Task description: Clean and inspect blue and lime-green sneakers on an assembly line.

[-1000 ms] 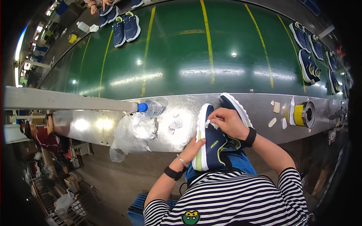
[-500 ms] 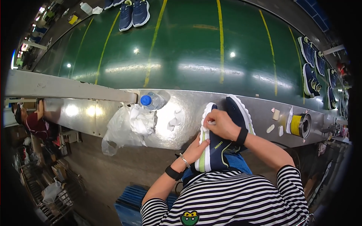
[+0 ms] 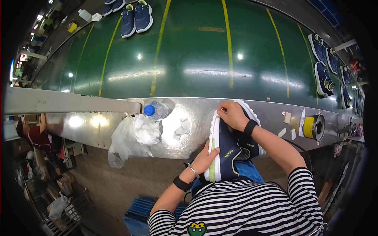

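Observation:
A navy sneaker point(image 3: 227, 151) with a white and lime sole lies tilted against my body, its toe pointing away. My left hand point(image 3: 205, 158) is closed round the sole's left side, thumb pressed on the edge of the upper. Up at the toe, my right hand point(image 3: 232, 114) pinches its fingertips together by the white sole rim; whatever they hold is too small to make out. Just right of it, the matching sneaker point(image 3: 253, 145) rests on the steel ledge point(image 3: 189, 151), partly covered by my right hand and wrist.
Beyond the ledge runs a green conveyor point(image 3: 189, 51) with yellow lines and several navy shoes. Left on the ledge are a blue-capped bottle point(image 3: 157, 110), crumpled paper point(image 3: 147, 131) and a plastic bag point(image 3: 122, 141). A yellow-labelled tin point(image 3: 314, 127) and small white blocks point(image 3: 288, 118) sit right.
My right hand has slid forward along the sole edge to the toe, its fingers still pinched. My left hand keeps its hold. Shoes on the conveyor's far left have shifted slightly in view.

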Action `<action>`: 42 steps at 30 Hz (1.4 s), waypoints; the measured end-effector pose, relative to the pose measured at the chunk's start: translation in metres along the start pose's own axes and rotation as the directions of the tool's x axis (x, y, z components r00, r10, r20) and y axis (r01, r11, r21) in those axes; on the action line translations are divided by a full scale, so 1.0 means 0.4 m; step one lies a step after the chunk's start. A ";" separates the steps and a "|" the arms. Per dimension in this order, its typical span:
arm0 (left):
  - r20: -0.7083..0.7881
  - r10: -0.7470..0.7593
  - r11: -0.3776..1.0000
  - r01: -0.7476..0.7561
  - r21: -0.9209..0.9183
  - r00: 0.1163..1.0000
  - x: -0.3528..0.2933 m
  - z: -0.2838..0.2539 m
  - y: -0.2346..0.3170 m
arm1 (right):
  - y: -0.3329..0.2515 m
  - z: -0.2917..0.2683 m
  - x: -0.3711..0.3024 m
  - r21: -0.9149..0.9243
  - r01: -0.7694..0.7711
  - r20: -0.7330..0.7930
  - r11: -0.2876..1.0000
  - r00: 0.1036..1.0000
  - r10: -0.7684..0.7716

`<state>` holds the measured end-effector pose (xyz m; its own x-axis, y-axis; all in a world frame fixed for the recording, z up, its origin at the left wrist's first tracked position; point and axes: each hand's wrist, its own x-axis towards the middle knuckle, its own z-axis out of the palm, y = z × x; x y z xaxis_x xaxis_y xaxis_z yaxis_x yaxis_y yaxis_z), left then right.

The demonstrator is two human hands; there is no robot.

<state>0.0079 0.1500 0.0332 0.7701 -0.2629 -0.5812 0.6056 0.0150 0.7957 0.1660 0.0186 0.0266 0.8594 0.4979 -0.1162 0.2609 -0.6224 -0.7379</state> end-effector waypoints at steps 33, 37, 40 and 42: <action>-0.043 0.056 0.983 -0.047 0.179 0.998 0.011 0.019 -0.035 | -0.120 -0.025 -0.145 0.221 0.220 0.260 0.950 0.926 -0.275; -0.066 -0.070 0.984 0.080 0.159 0.995 0.009 0.024 -0.024 | -0.099 -0.017 -0.118 0.148 0.206 0.071 0.967 0.973 -0.218; -0.084 0.045 0.977 -0.027 0.211 0.995 0.016 0.036 -0.034 | -0.079 -0.023 -0.100 0.148 0.081 0.045 0.986 0.995 -0.089; -0.084 0.057 0.969 -0.035 0.244 0.995 0.017 0.029 -0.040 | -0.089 -0.014 -0.138 0.199 0.187 0.128 0.962 0.968 -0.215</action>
<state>0.0010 0.1370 0.0185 0.8176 -0.1796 -0.5471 0.5110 -0.2115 0.8331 0.1117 0.0100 0.0631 0.7200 0.6929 -0.0392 0.3243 -0.3858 -0.8637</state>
